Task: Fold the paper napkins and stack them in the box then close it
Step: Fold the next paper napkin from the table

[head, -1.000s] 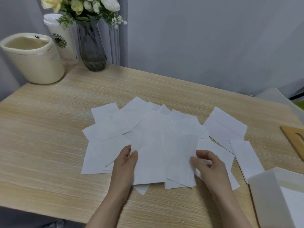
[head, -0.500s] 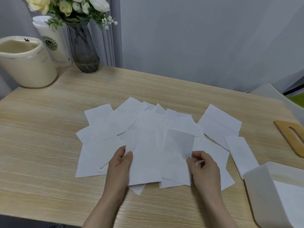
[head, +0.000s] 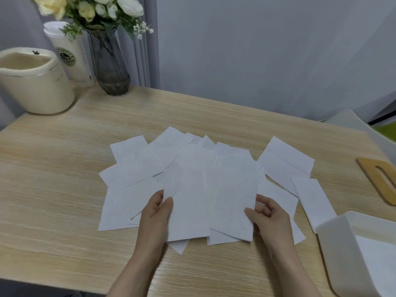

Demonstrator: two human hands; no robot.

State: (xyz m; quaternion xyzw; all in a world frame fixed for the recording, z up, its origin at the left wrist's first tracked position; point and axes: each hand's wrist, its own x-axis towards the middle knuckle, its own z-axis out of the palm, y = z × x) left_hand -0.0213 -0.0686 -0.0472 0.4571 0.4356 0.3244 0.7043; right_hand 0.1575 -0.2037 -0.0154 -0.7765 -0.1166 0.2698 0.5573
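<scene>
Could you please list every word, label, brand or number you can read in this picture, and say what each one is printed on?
None can be read.
Round green emblem on the white lidded cup: there is lettering around its ring, too blurred to read.
Napkins, white box, cream bin, wooden lid: no text visible.

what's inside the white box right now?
The white box is open at the lower right. A flat white layer lies inside, probably napkins; how many cannot be told. The frame edge cuts off the rest of the interior.
</scene>
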